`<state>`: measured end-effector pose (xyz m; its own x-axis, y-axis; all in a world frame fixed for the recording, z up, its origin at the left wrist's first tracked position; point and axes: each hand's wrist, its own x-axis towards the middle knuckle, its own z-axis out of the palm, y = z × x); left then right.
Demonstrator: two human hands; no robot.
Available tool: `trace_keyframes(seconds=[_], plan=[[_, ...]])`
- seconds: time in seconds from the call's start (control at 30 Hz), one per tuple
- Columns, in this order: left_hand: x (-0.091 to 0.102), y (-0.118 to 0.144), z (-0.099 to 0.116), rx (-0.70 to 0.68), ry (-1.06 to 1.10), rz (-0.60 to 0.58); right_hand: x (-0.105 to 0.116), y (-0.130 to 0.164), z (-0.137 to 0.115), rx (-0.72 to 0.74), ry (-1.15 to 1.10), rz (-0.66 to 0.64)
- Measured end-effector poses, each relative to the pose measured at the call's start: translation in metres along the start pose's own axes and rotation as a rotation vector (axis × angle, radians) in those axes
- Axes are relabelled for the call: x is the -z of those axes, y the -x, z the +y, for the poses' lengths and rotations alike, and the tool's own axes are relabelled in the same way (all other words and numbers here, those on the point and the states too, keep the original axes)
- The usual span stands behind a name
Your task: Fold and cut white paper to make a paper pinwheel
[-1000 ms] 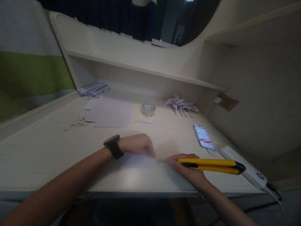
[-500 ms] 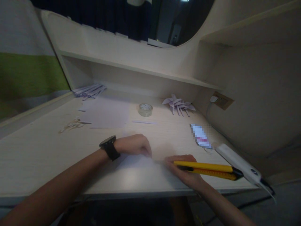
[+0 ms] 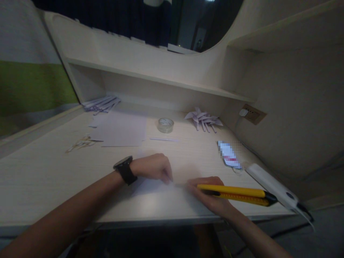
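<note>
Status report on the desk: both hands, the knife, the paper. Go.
Left hand pressing paper sheet flat on desk. Right hand gripping yellow utility knife, tip at the sheet's edge. Tape roll farther back, apart.

Bare desk [image 3: 40, 179] left; phone [image 3: 228, 154] right

The desk [image 3: 48, 172] looks like pale wood laminate with a fine grain, smooth and faintly shiny near the front edge. The sheet [image 3: 153, 186] under the left hand [image 3: 154, 166] is thin matt white paper. The right hand [image 3: 212, 197] holds a utility knife [image 3: 233, 191] of glossy yellow plastic with a black end. The tape roll [image 3: 165, 125] farther back is clear and shiny. The wristwatch [image 3: 124, 168] looks matt black.
</note>
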<state>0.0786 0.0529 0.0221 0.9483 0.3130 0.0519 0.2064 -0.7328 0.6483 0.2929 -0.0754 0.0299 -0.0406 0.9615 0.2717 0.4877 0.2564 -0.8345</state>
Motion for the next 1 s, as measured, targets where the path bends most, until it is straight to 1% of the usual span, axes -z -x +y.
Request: trace_keyframes(seconds=[0.1,0.23,0.47,0.67,0.9,1.0], plan=[[0.0003,0.0002,0.0002,0.000,-0.005,-0.003,0.0000,0.0005,0.0018,0.039,0.036,-0.086],[-0.0004,0.0006,-0.0012,-0.006,0.011,0.006,0.0004,0.0004,0.0036,0.051,0.051,-0.112],[-0.0001,0.0000,-0.0001,0.002,-0.001,-0.008,0.0000,0.0000,0.0039,0.056,0.054,-0.122],[0.0015,0.0002,0.0036,0.013,-0.010,-0.020,-0.0001,0.0004,0.0028,0.093,0.064,-0.087],[0.0008,0.0001,0.0041,0.032,-0.001,-0.012,-0.0007,0.0001,0.0028,0.078,0.040,-0.116],[0.0012,-0.0002,0.0048,0.033,-0.007,-0.016,-0.0006,0.0006,0.0050,0.097,0.067,-0.109]])
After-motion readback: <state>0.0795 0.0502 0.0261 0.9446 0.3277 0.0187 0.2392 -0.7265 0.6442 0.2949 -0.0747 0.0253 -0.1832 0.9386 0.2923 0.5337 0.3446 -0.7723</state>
